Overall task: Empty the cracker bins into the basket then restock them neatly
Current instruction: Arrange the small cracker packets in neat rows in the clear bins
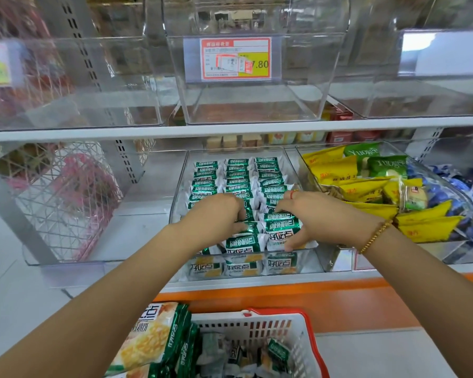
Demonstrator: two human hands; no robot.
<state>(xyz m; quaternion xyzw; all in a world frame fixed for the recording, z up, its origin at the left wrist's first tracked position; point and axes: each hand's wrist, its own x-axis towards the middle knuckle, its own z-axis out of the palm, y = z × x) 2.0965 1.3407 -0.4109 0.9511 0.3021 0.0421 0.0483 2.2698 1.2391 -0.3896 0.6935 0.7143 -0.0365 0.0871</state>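
Packets (238,174), long axis left-right, in grip of left hand (216,211), right hand (317,214)

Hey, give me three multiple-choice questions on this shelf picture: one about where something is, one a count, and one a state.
1. Where is the basket? A on the top shelf; B low in front, below the shelves; C inside a bin.
2. How many rows of cracker packets fill the middle bin? A two; B five; C three.
3. The price-tagged upper bin is: A empty; B half full; C full.
Answers: 1 B, it sits beneath the orange ledge. 2 C, three green columns run front to back. 3 A, its clear floor shows bare.
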